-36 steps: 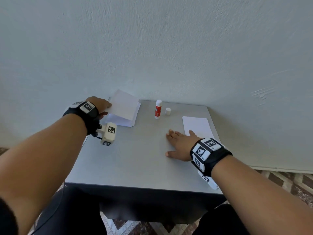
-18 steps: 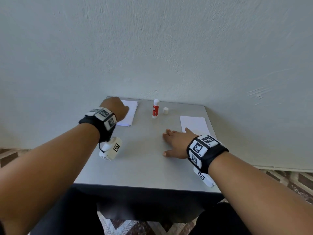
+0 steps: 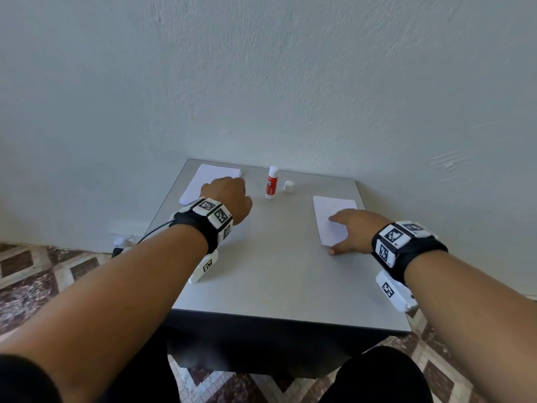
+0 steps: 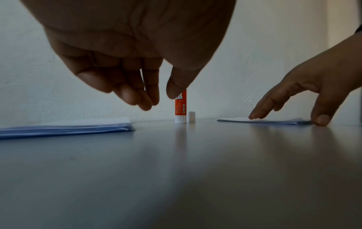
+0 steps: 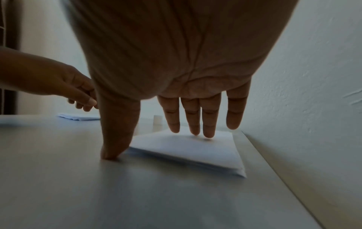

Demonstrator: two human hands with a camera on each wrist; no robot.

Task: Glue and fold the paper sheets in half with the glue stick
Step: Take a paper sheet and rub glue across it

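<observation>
Head view: right hand lay flat, fingers straight, on the right paper stack; left hand hung loosely curled, empty, near the left stack. Glue stick stood uncapped between. Sheets looked light, floppy, slippery on the desk; pinch a corner.

The right hand spreads straight fingers onto the paper stack near the tabletop's right edge, thumb planted on the bare surface beside it.

Head view high, looking down; wrist views low, near table, sharing cap
</observation>
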